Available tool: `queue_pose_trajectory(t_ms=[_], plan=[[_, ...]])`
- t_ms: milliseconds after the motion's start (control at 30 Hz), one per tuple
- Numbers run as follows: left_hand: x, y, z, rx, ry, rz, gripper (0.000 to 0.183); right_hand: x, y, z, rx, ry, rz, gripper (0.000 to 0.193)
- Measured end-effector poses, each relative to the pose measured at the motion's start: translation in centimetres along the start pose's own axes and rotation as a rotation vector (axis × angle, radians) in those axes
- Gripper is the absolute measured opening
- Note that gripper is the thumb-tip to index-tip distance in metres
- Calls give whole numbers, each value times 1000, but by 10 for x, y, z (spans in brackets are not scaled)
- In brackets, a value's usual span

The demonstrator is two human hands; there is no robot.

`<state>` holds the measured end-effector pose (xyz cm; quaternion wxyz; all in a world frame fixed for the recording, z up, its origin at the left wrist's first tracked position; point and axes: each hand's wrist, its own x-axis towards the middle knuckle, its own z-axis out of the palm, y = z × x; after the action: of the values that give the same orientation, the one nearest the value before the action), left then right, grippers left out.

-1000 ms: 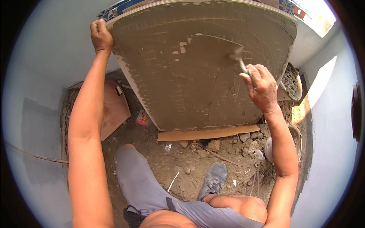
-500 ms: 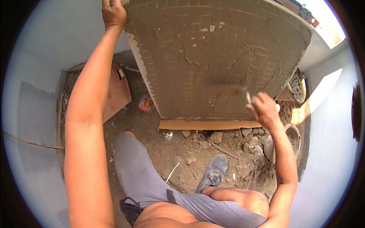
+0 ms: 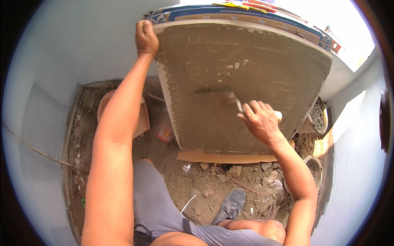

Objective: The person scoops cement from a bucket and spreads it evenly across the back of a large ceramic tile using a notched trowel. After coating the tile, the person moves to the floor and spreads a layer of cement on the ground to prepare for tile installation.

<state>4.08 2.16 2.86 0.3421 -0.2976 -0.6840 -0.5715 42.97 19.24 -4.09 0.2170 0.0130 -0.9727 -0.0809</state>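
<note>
A large tile [image 3: 197, 119] stands tilted in front of me, its back coated with wet grey-brown mortar that shows grid lines and a few bare white spots. At its upper left corner, my left hand [image 3: 147, 39] is closed around the edge. My right hand [image 3: 262, 122] grips a trowel [image 3: 234, 100] by its pale handle, which pokes out on the right of the fist. The trowel's blade lies against the mortar near the tile's middle, coated and partly blending into it. Behind the tile's top edge is a blue and brown cardboard box [image 3: 246, 25].
Buckets with grey mortar [image 3: 318, 117] stand right of the tile; another bucket [image 3: 314, 170] is nearer. A pinkish basin [image 3: 141, 123] is partly behind my left arm. A cardboard strip [image 3: 225, 157] lies under the tile. Rubble and dirt [image 3: 205, 190] cover the ground between blue-grey walls [image 3: 111, 45].
My right hand has swept the trowel leftward across the mortar. The view has tilted up, so the tile's top edge and the box behind it now show. My left hand still holds the corner.
</note>
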Motion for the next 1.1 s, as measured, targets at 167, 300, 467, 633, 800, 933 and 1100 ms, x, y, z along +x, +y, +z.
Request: queue_pose_trajectory(t_ms=[167,300,467,633,800,933,1100], plan=[[4,-11,-6,6,-14,31,30,24,15,-7,62,211,185,28],[2,-19,4,-49,-13,-13,33,-6,43,-8,200,308,416,27],[19,-62,-6,92,-72,118,35,-35,60,-3,280,429,710,26],[26,-82,0,91,-66,54,40,-121,57,-14,488,584,954,26],[47,-151,-28,498,-97,435,34,-228,-5,-31,903,378,1379,24],[48,-147,-22,566,-88,465,27,-300,-36,-115,863,353,1599,25],[61,-144,-20,567,-90,511,31,-353,-38,-176,-183,-317,1636,32]])
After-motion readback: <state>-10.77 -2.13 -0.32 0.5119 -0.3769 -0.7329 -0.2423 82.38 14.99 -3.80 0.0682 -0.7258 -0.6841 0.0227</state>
